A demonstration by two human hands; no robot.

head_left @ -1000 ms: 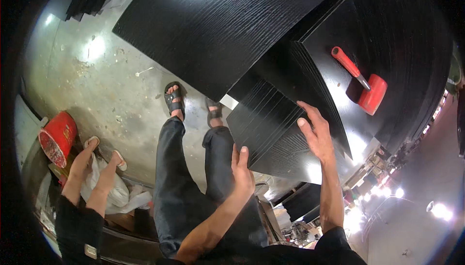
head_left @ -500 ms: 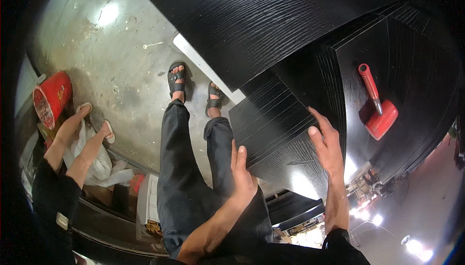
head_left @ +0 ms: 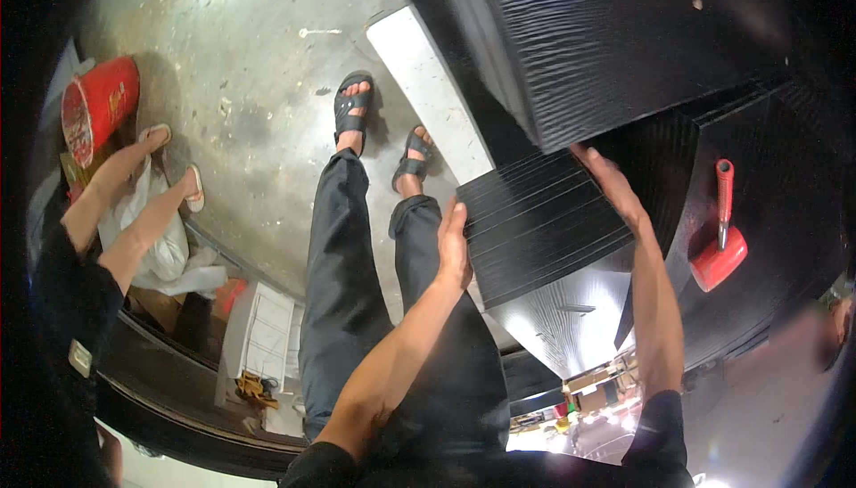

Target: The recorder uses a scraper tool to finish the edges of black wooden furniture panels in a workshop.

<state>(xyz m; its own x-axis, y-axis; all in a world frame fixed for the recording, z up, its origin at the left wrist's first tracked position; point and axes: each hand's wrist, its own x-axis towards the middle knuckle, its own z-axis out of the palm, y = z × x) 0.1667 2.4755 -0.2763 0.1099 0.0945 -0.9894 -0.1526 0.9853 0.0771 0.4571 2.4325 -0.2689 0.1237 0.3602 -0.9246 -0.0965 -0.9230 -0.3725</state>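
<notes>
Between my hands is a stack of black wood-grain boards [head_left: 544, 221] with its layered edges toward me. My left hand [head_left: 454, 252] lies along the stack's left side, fingers straight and thumb up at the edge. On the right side, my right hand [head_left: 615, 187] is stretched flat, its fingertips close to the lower corner of a large raised black panel [head_left: 642, 51]. I cannot tell whether those fingertips touch the panel. Neither hand is wrapped round anything.
On black boards at right lies a red mallet [head_left: 720, 261]. A white slab [head_left: 432, 87] juts out beyond the stack. At left, a person's bare legs [head_left: 143, 229] are near a red bucket [head_left: 102, 109] and a white cabinet [head_left: 263, 336]. My sandalled feet stand on the concrete floor [head_left: 259, 105].
Both hands have moved farther forward along the sides of the board stack. The large panel has shifted and shows a tall side, with more of the white slab uncovered. The view has also shifted.
</notes>
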